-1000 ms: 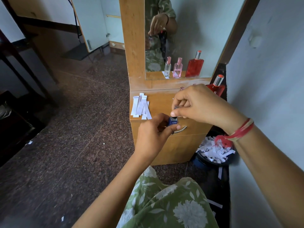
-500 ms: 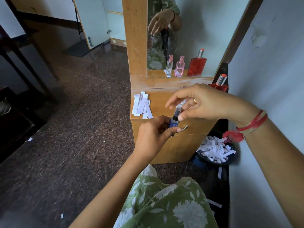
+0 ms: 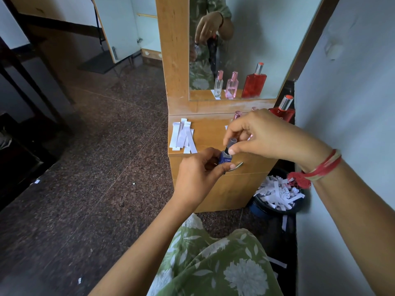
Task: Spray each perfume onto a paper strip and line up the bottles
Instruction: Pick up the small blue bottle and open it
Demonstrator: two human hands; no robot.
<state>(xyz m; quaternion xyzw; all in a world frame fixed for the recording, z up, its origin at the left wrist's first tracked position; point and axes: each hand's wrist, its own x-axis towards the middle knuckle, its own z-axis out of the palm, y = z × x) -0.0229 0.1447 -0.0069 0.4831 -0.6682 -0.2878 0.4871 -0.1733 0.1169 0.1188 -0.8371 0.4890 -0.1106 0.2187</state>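
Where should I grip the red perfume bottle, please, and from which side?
On the red perfume bottle, probably the broad body below the silver cap, from the left: it stands upright with the wall close on its right, and caps can slip off.

Left hand (image 3: 198,174) at frame centre, fingers curled round bottle (image 3: 224,159). Right hand (image 3: 263,133) just above, thumb and fingers pinching cap (image 3: 232,143).

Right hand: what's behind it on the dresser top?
Two pink caps poke out above the right hand, and the red bottle stands clear just past it. The bottle bodies under those caps are covered by the hand.
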